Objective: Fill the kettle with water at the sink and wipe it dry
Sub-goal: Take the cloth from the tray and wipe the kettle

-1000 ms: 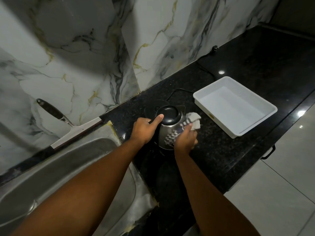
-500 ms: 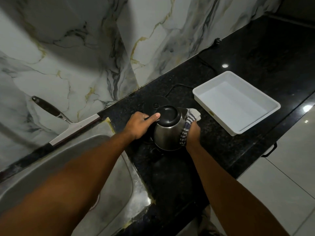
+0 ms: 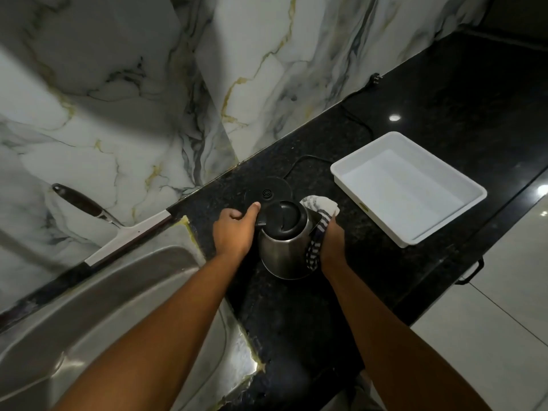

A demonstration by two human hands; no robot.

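Note:
A steel kettle (image 3: 280, 256) with a black lid stands on the black counter (image 3: 296, 315), just in front of its round black base (image 3: 268, 191). My left hand (image 3: 234, 229) grips the kettle's handle on its left side, thumb resting by the lid. My right hand (image 3: 332, 241) presses a checked white-and-dark cloth (image 3: 318, 221) against the kettle's right side. The cloth bunches up behind the kettle's spout. The steel sink (image 3: 118, 307) lies to the left under my left forearm.
A white tray (image 3: 406, 185) sits on the counter to the right. A squeegee (image 3: 118, 232) leans against the marble wall behind the sink. The base's black cord (image 3: 353, 114) runs along the wall. Pale floor tiles lie beyond the counter edge at right.
The right hand with the cloth has slid from the front of the kettle round to its right side. The left hand has kept hold of the handle.

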